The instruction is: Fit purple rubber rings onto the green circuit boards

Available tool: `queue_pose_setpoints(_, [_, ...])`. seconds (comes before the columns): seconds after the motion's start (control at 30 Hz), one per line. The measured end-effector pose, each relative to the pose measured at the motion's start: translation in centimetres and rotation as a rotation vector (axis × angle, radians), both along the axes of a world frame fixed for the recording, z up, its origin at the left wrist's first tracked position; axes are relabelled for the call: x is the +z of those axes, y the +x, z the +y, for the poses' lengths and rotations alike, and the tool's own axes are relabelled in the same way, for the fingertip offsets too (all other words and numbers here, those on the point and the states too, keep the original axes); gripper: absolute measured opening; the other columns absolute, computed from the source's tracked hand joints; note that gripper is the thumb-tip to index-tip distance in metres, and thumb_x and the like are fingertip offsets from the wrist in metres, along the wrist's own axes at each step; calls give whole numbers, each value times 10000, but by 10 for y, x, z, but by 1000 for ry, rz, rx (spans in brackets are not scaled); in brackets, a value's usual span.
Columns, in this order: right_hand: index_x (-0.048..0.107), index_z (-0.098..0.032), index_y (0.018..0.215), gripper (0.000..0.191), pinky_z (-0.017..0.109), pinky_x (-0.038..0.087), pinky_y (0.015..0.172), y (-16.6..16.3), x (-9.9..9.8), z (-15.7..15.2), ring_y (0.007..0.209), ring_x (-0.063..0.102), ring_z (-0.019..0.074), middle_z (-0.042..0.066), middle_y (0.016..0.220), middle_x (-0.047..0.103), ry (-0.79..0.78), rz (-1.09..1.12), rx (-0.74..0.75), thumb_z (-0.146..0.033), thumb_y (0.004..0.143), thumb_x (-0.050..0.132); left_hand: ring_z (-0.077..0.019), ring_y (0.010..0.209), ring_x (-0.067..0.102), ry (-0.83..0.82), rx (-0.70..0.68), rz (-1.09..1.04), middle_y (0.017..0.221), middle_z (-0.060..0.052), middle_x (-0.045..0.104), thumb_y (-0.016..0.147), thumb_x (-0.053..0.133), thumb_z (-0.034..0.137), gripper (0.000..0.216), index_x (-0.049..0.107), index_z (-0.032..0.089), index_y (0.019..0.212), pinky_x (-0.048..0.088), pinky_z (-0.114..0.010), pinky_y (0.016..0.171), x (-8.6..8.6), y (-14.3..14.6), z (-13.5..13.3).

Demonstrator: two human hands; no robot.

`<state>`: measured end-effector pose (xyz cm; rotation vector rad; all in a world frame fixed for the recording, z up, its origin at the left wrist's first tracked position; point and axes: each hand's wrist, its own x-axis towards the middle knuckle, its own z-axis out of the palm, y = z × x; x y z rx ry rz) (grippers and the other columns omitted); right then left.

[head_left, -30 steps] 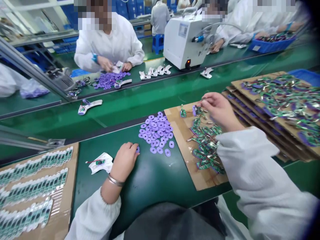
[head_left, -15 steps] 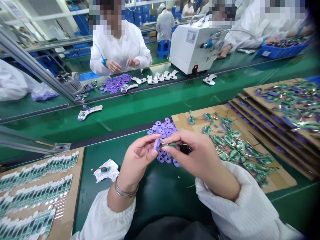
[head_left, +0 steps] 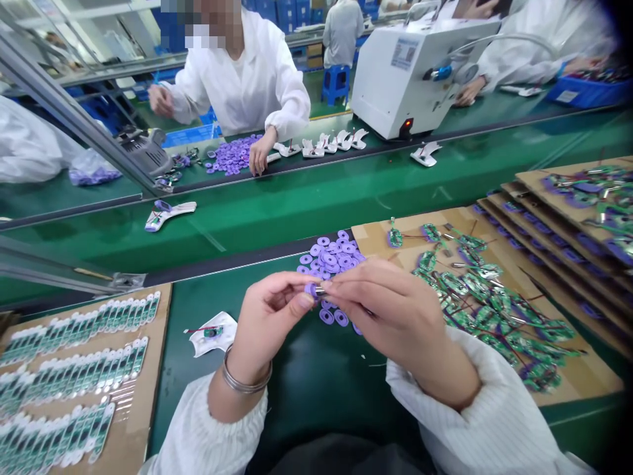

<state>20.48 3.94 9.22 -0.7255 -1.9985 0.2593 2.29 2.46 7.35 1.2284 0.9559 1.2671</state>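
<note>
Two-handed pinch above loose purple rings [head_left: 329, 257]: left hand [head_left: 270, 323] closed on one ring [head_left: 310, 289], right hand [head_left: 390, 323] on a small metal cylinder [head_left: 319, 290] touching it. Green circuit boards [head_left: 475, 287] lie nearby on cardboard [head_left: 588, 376]

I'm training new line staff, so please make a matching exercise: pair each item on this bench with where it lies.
Items:
1. Purple rings
2. Wired green circuit boards
3. Crumpled white paper
4. Rows of green-and-white strips

Places:
A. Cardboard sheet beyond the right hand
B. Green mat beside the left hand
C. Cardboard sheet at the person's far left
D. Heaped just beyond both hands

Pairs: 1-D, 2-A, 3-B, 4-C
</note>
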Motion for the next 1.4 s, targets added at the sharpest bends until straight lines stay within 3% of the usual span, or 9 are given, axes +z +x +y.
queue_pose_setpoints(0.1, [661, -207, 930, 130, 307, 525, 717, 1, -4, 1, 799, 658, 155, 26, 878, 731, -20, -23, 18, -96, 865, 638, -128, 593, 593, -8, 14, 103, 652, -36, 661, 882, 611, 428, 314, 724, 163, 757, 487, -228, 555, -2, 2, 0])
queue_pose_setpoints(0.27, [667, -206, 894, 106, 298, 519, 730, 2, -7, 4, 805, 654, 146, 23, 882, 728, -33, -26, 53, -108, 876, 631, -122, 534, 545, -20, 7, 246, 564, -26, 613, 935, 487, 481, 482, 614, 161, 598, 432, -236, 533, -2, 3, 0])
queue_pose_setpoints(0.53, [683, -182, 883, 135, 299, 529, 744, 2, -8, 7, 813, 654, 157, 35, 880, 726, -24, -30, 123, -59, 853, 636, -124, 563, 459, 133, 64, 617, 564, 3, 493, 1002, 319, 398, 503, 480, 183, 577, 343, -262, 578, 4, 4, -3])
queue_pose_setpoints(0.7, [681, -163, 918, 140, 301, 541, 766, -2, -14, 5, 836, 656, 167, 48, 893, 727, -2, -35, 70, -55, 832, 662, -121, 544, 420, 143, 134, 646, 578, 19, 455, 1017, 261, 357, 456, 438, 198, 628, 319, -270, 570, 2, 9, -4])
queue_pose_setpoints(1.03, [698, -151, 911, 59, 202, 506, 716, -7, -12, 3, 741, 662, 107, 10, 824, 724, -159, -54, -23, -154, 854, 685, -115, 566, 447, 307, 194, 756, 618, 16, 480, 1010, 278, 254, 390, 449, 198, 665, 329, -250, 586, -6, 9, -6])
queue_pose_setpoints(1.23, [692, -158, 904, 56, 226, 490, 700, -14, -19, -3, 730, 667, 127, 9, 812, 728, -127, -52, -117, -198, 879, 662, -108, 527, 452, 285, 236, 805, 588, 23, 495, 1011, 275, 240, 407, 445, 203, 643, 324, -244, 564, -6, 9, -6])
queue_pose_setpoints(1.4, [686, -179, 876, 70, 233, 487, 676, -21, -21, -7, 726, 676, 132, -8, 814, 729, -219, -54, -166, -221, 898, 635, -118, 492, 422, 347, 289, 872, 556, 29, 460, 1007, 266, 252, 396, 426, 210, 647, 301, -263, 541, -12, 11, -8])
